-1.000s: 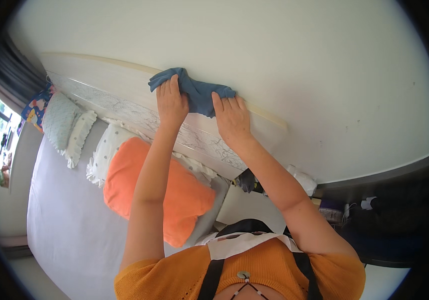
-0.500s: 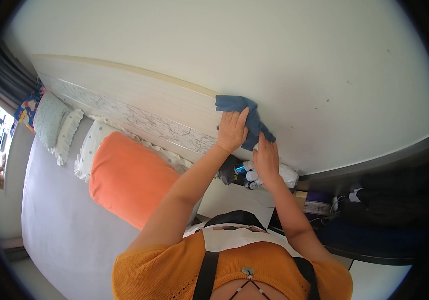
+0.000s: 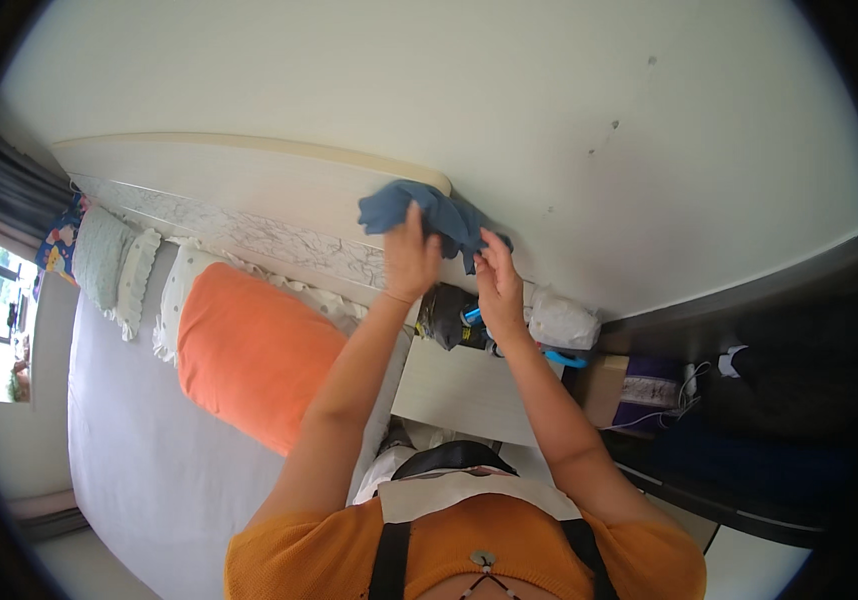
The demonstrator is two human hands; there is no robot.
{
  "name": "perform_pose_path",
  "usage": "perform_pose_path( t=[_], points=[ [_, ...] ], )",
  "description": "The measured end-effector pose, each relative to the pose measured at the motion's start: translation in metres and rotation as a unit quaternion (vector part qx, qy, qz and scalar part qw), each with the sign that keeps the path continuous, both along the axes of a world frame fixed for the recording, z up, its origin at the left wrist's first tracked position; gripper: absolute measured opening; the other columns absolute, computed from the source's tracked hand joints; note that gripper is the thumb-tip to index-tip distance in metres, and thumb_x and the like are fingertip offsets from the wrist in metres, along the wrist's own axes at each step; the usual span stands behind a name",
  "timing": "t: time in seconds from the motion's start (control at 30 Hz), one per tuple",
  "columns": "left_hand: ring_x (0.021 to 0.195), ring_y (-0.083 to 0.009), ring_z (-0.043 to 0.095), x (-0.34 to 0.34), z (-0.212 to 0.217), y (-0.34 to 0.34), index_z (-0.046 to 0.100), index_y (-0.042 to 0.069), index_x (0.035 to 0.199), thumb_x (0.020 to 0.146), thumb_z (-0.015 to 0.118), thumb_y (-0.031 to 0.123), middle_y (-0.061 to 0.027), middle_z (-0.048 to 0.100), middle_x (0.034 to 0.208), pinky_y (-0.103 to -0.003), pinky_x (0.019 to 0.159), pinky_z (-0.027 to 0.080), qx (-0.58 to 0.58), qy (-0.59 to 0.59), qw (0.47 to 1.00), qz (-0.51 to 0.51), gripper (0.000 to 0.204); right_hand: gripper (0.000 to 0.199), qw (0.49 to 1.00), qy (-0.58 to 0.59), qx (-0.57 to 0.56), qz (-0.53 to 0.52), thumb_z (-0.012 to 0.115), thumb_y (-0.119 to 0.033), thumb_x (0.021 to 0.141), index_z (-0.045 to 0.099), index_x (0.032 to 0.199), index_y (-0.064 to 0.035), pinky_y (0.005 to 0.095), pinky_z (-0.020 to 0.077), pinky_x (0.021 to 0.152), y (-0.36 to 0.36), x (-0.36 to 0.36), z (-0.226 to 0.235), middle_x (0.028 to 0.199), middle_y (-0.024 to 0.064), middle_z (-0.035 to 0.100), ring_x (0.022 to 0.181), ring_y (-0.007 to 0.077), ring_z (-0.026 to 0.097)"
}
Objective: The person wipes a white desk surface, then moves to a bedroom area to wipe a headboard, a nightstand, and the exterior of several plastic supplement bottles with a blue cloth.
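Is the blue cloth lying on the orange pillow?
No, the blue cloth is at the headboard, apart from the orange pillow.

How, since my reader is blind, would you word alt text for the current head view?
Left hand and right hand at a crumpled blue cloth, by the rounded end of a pale headboard. To the left, an orange pillow is on the bed.

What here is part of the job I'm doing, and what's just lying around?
Apparently part of the job:
Blue cloth, at your left hand and right hand
Headboard, its end overlapped by the cloth in this view

Seemingly just lying around:
Orange pillow, on the bed
Ruffled, dotted pillow beside it
Crumpled white bundle
Purple box-like item
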State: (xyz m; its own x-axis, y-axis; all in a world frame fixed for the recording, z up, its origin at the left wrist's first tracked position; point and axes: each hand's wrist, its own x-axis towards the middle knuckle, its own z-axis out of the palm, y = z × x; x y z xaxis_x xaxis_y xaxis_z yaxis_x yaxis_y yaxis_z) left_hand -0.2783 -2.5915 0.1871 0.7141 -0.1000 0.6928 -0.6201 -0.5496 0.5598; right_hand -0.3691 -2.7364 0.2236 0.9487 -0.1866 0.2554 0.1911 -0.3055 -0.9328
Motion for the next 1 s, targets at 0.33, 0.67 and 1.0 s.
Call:
perform_pose_path(
  t=[0.33,0.67,1.0],
  points=[
    [0.103,-0.044,0.049,0.025,-0.011,0.038,0.031,-0.005,0.142,0.093,0.046,0.003,-0.0272,0.05,0.119,-0.046,0.093,0.038,0.037,-0.133,0.989,0.051,0.052,0.066,0.993,-0.097,0.03,0.06,0.043,-0.005,0.095,0.008,0.151,-0.0058,0.0402,0.0308,0.11,0.046,0.041,-0.015,0.152,0.0199,0.026,0.138,0.0341,0.033],
    [0.117,-0.0424,0.048,-0.037,-0.153,0.089,0.041,-0.002,0.137,0.081,0.057,0.001,-0.0254,0.052,0.125,-0.048,0.098,0.039,0.184,0.091,0.977,-0.054,0.058,0.036,0.97,0.14,-0.201,0.001,0.053,-0.01,0.087,0.044,0.12,0.0008,0.0497,0.0466,0.083,0.051,0.032,-0.166,0.104,0.0314,0.058,0.097,0.0485,0.056],
    [0.123,-0.0389,0.045,-0.057,-0.068,0.093,0.036,0.002,0.141,0.083,0.066,0.017,-0.0213,0.05,0.13,-0.043,0.102,0.037,0.051,0.231,0.971,-0.03,0.068,0.029,0.953,0.101,-0.284,-0.038,0.063,-0.012,0.082,0.061,0.11,-0.0043,0.0372,0.0488,0.072,0.025,-0.005,-0.073,0.079,0.0139,0.065,0.074,0.03,0.063]
  ],
)
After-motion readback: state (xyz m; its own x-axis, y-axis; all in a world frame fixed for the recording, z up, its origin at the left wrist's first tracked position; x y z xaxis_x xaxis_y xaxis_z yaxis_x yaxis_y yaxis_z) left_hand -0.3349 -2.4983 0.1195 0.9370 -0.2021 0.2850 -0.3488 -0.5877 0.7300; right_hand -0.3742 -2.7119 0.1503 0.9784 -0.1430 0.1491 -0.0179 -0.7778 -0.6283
